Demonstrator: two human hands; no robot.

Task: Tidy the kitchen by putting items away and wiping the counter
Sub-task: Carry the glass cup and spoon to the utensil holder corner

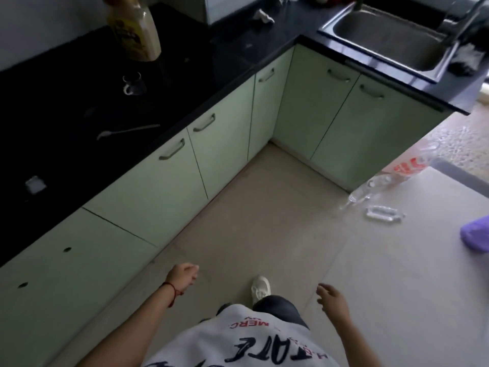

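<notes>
A black L-shaped counter [66,107] runs along the left and back. On it stand a large yellow-labelled bottle [135,30], a small glass cup [133,83], a long spoon [127,131] and a small white packet [35,184]. A crumpled white cloth [263,15] lies at the back of the counter. My left hand [182,278] hangs low over the floor with fingers loosely curled, holding nothing. My right hand [332,300] also hangs empty, fingers relaxed. Both are well away from the counter.
Pale green cabinet doors [219,154] sit under the counter. A steel sink [391,41] is at the back right with a dark cloth [468,58] on its edge. A clear plastic bottle [397,176], a smaller bottle [383,214] and a purple object [476,234] sit at right.
</notes>
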